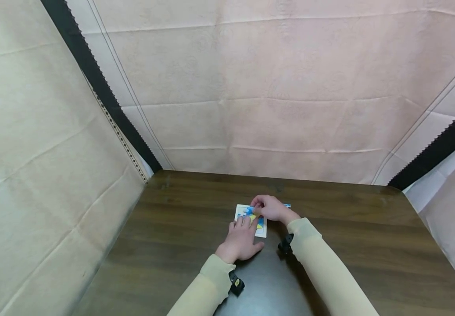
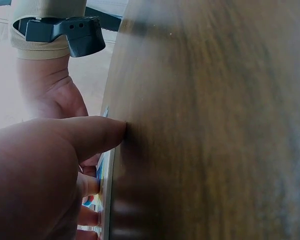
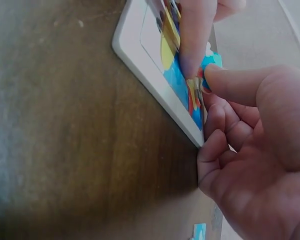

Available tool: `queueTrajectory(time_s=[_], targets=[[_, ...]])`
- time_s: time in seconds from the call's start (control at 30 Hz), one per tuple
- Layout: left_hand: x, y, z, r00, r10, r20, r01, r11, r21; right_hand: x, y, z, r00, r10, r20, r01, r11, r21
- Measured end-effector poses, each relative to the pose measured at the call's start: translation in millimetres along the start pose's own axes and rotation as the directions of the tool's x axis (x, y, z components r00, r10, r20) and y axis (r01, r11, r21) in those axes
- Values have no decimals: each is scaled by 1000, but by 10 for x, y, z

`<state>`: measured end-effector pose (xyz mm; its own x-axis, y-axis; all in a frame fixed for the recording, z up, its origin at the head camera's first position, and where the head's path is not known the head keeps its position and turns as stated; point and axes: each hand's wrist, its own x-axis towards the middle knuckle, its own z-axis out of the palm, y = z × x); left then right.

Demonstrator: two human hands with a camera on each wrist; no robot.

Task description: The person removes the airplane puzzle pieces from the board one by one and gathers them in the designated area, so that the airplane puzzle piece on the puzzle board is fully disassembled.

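Observation:
A small picture puzzle board (image 1: 263, 231) with a white frame and a blue and yellow picture lies flat on the wooden table. My left hand (image 1: 240, 241) rests its fairly straight fingers on the board's near left part, thumb out on the table. Over the board's right side, my right hand (image 1: 270, 208) pinches a small blue puzzle piece (image 3: 210, 62) between thumb and index finger. The right wrist view shows that piece at the board's surface, beside a fingertip of the left hand. Much of the picture is hidden under the hands.
Another blue piece (image 1: 288, 205) lies on the table just past the right hand. The brown table (image 1: 180, 245) ends at pale cloth walls (image 1: 290, 109) at the back and sides. Each wrist carries a black camera (image 1: 237, 285).

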<state>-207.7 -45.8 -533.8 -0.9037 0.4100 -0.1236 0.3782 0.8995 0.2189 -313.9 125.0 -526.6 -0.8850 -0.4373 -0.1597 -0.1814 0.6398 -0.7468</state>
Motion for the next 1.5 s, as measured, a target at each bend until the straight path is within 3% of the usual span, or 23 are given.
queueTrajectory(time_s=[0.27, 0.47, 0.73, 0.97, 1.2, 1.5], targets=[[-59, -3, 21, 1000, -6, -8, 6, 1000, 15, -2, 19, 60, 1000, -8, 17, 7, 998, 59], [-9, -13, 58, 1000, 3, -14, -3, 1000, 8, -4, 14, 54, 1000, 18, -9, -17, 997, 70], [-48, 2, 2, 1000, 11, -19, -12, 1000, -1, -28, -25, 41, 1000, 27, -9, -26, 993, 111], [-31, -5, -4, 1000, 17, -17, -17, 1000, -5, -10, -39, 54, 999, 41, -24, -39, 996, 78], [-12, 2, -10, 1000, 15, -16, -15, 1000, 12, 13, 5, 17, 989, 104, -105, -99, 994, 51], [-4, 13, -14, 1000, 1, -2, -1, 1000, 8, 7, 29, 7, 992, 93, -85, -87, 994, 70]])
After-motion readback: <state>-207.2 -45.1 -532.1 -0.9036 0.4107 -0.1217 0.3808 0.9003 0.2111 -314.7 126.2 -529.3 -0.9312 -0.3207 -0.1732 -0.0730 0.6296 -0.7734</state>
